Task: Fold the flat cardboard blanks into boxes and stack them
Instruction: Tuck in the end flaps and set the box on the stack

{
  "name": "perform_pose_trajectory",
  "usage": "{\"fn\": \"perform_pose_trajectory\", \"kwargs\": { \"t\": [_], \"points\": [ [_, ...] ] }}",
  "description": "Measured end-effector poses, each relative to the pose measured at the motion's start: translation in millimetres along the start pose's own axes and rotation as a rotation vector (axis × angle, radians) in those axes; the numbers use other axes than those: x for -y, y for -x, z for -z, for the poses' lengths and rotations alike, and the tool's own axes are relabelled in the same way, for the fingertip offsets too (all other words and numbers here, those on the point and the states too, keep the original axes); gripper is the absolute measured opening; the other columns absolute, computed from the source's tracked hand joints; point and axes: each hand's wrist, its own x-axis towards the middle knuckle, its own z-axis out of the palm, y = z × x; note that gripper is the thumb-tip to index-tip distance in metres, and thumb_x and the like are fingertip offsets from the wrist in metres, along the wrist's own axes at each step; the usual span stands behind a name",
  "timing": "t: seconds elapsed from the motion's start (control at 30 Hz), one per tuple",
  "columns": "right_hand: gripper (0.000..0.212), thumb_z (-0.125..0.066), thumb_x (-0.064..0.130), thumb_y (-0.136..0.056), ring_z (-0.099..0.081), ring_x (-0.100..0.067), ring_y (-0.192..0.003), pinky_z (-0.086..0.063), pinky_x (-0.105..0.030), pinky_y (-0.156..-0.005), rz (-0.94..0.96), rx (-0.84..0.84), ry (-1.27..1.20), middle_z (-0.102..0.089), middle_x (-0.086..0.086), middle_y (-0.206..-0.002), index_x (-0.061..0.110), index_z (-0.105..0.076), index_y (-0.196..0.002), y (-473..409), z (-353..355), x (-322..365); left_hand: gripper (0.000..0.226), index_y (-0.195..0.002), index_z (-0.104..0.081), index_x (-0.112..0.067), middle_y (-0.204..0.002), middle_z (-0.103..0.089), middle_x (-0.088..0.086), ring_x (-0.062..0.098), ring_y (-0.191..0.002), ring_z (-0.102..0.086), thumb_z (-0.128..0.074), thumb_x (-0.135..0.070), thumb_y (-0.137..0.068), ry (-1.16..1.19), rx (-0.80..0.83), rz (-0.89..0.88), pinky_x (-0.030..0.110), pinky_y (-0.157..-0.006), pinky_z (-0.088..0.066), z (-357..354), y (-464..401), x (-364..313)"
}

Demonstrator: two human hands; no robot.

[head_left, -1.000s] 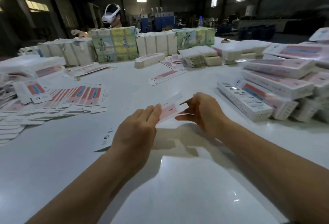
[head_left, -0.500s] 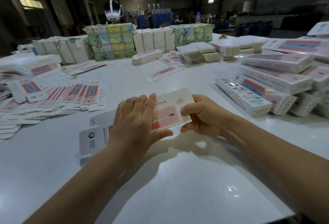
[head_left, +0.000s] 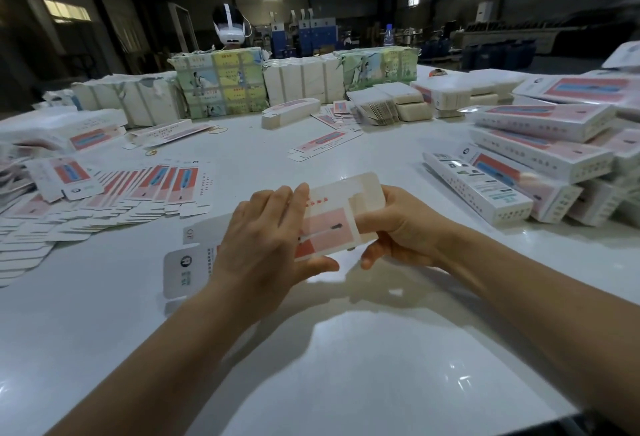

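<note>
Step in hand, as judged: opening one flat cardboard blank into a sleeve; no box formed yet.

Blank: being held clear of the white table, above its middle, slightly toward the near edge; pink printed face turned up, far end flap sticking out past the right hand, white near flaps showing left of the left wrist.

Left hand: lying over the blank's middle, fingers nearly straight and close together across the top face, thumb tucked under the near long edge; gripping the blank between thumb and fingers.

Right hand: curling round the blank's right end, thumb beneath, fingers mostly hidden behind the card; pinching it.

Next move, as judged: calling for pushing the long edges toward each other to pop the sleeve square, then tucking end flaps.

Finished boxes: lying stacked along the right edge.

Spare blanks: lying fanned out along the left edge.
</note>
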Motion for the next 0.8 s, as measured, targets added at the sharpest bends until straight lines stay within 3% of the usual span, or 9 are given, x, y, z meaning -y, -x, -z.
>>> {"fn": "perform_pose_trajectory", "kwargs": {
  "t": [0.17, 0.33, 0.47, 0.6, 0.67, 0.73, 0.8],
  "points": [
    [0.019, -0.067, 0.002, -0.072, -0.055, -0.014, -0.045, -0.047, -0.023, -0.039, -0.016, -0.117, 0.085, -0.067, -0.008, -0.067, 0.016, -0.077, -0.078, -2, -5, -3, 0.088, -0.123, -0.055, 0.004, -0.107, -0.063, 0.018, 0.035, -0.089, -0.059, -0.045, -0.067, -0.071, 0.023, -0.057, -0.026, 0.044, -0.075, -0.052, 4, -1, -3],
    [0.025, -0.057, 0.005, -0.066, -0.053, -0.014, -0.04, -0.045, -0.021, -0.039, -0.063, -0.18, 0.166, -0.063, -0.009, -0.056, 0.018, -0.077, -0.07, 0, -7, 0, 0.068, -0.102, -0.062, -0.004, -0.084, -0.067, 0.011, 0.028, -0.065, -0.059, -0.066, -0.06, -0.063, 0.06, -0.107, -0.006, 0.031, -0.051, -0.042, 13, -4, -2],
    [0.024, -0.042, -0.006, -0.081, -0.05, -0.014, -0.035, -0.039, -0.018, -0.034, -0.156, -0.228, 0.107, -0.061, -0.011, -0.052, -0.001, -0.066, -0.079, 0, -9, 0, 0.07, -0.097, -0.057, -0.012, -0.085, -0.06, 0.004, 0.023, -0.061, -0.05, -0.048, -0.073, -0.065, 0.081, -0.066, 0.068, 0.027, -0.046, -0.035, 12, -3, 0],
    [0.025, -0.038, 0.001, -0.087, -0.049, -0.011, -0.033, -0.035, -0.015, -0.033, -0.243, -0.27, 0.008, -0.062, -0.009, -0.051, -0.002, -0.062, -0.081, 1, -10, 7, 0.089, -0.112, -0.053, -0.014, -0.097, -0.049, 0.002, 0.023, -0.07, -0.051, -0.029, -0.081, -0.059, 0.1, -0.064, 0.138, 0.036, -0.055, -0.049, 11, -8, -1],
    [0.022, -0.043, 0.01, -0.091, -0.052, -0.013, -0.037, -0.039, -0.017, -0.036, -0.161, -0.341, -0.06, -0.064, -0.009, -0.057, -0.001, -0.061, -0.087, 1, -10, 11, 0.089, -0.12, -0.051, -0.016, -0.102, -0.052, 0.001, 0.024, -0.078, -0.054, -0.033, -0.081, -0.06, 0.17, -0.065, 0.201, 0.04, -0.062, -0.052, 13, -8, 3],
    [0.01, -0.05, 0.013, -0.092, -0.057, -0.016, -0.048, -0.045, -0.022, -0.04, 0.088, -0.551, -0.003, -0.066, -0.008, -0.068, 0.008, -0.058, -0.097, 1, -10, 9, 0.078, -0.123, -0.049, -0.02, -0.106, -0.054, 0.0, 0.026, -0.084, -0.057, -0.046, -0.075, -0.068, 0.239, -0.052, 0.289, 0.043, -0.067, -0.054, 13, -6, 10],
    [0.013, -0.06, 0.01, -0.089, -0.061, -0.014, -0.071, -0.05, -0.023, -0.054, 0.401, -0.772, 0.373, -0.063, -0.001, -0.086, 0.019, -0.059, -0.097, 4, -12, 4, 0.064, -0.122, -0.051, -0.022, -0.106, -0.055, -0.001, 0.026, -0.086, -0.058, -0.051, -0.067, -0.076, 0.245, -0.018, 0.355, 0.043, -0.07, -0.054, 12, -5, 16]
  ]
}}
